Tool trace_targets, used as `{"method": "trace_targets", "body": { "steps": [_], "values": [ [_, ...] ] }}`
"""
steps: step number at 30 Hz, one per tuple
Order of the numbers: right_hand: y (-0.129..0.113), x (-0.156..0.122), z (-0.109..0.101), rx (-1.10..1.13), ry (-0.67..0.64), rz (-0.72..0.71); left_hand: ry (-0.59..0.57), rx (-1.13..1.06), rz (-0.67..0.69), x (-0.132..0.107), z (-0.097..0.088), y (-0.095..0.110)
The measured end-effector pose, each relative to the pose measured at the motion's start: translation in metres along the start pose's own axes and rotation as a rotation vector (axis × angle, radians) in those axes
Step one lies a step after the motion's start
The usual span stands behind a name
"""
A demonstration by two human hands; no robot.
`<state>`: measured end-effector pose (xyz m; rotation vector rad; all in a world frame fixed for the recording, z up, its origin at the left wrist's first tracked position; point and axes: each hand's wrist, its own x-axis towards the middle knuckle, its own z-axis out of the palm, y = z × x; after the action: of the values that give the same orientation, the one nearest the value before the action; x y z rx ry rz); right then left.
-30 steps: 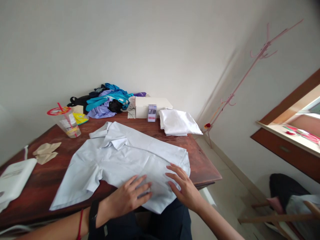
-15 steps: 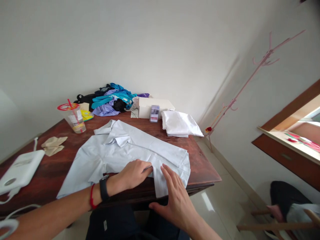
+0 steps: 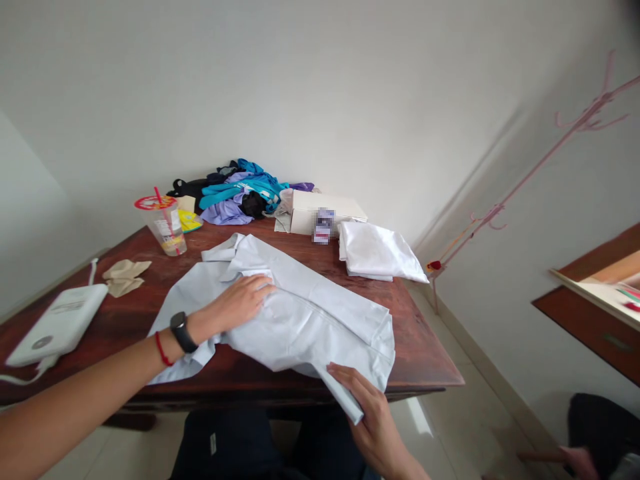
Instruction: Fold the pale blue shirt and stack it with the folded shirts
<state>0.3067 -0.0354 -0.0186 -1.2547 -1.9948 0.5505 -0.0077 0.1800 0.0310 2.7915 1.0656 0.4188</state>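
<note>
A pale blue collared shirt [image 3: 310, 313] lies spread on the dark wooden table [image 3: 425, 347], its lower hem hanging over the near edge. My left hand [image 3: 240, 303], with a black watch and a red string on the wrist, presses flat on the shirt just below the collar. My right hand [image 3: 367, 410] grips the shirt's hanging lower corner at the table's front edge.
A folded white garment [image 3: 377, 252] and a white box [image 3: 325, 212] sit at the back right, a heap of coloured clothes [image 3: 240, 193] behind. A plastic cup with a straw [image 3: 165, 223], a crumpled tan cloth [image 3: 124, 275] and a white device [image 3: 60, 323] lie left. A pink coat stand [image 3: 525, 180] leans by the wall.
My left hand has slid from the shirt's lower middle up to near the collar. My right hand has dropped to the front edge and taken hold of the hem corner.
</note>
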Motion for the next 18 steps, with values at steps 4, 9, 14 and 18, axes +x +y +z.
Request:
{"method": "trace_targets", "body": {
  "steps": [4,9,14,18],
  "values": [
    [-0.004,0.000,-0.006,0.019,-0.080,0.027,0.012,0.238,-0.035,0.008,0.010,-0.061],
    [-0.006,0.005,-0.007,0.042,-0.104,0.049,0.005,0.213,-0.066,0.016,0.012,-0.070],
    [-0.006,0.009,-0.010,0.073,-0.134,0.074,0.149,-0.129,-0.294,0.022,0.017,-0.053],
    [-0.008,0.012,-0.012,0.104,-0.166,0.097,0.135,-0.206,-0.322,0.019,0.034,-0.037]
  ]
}}
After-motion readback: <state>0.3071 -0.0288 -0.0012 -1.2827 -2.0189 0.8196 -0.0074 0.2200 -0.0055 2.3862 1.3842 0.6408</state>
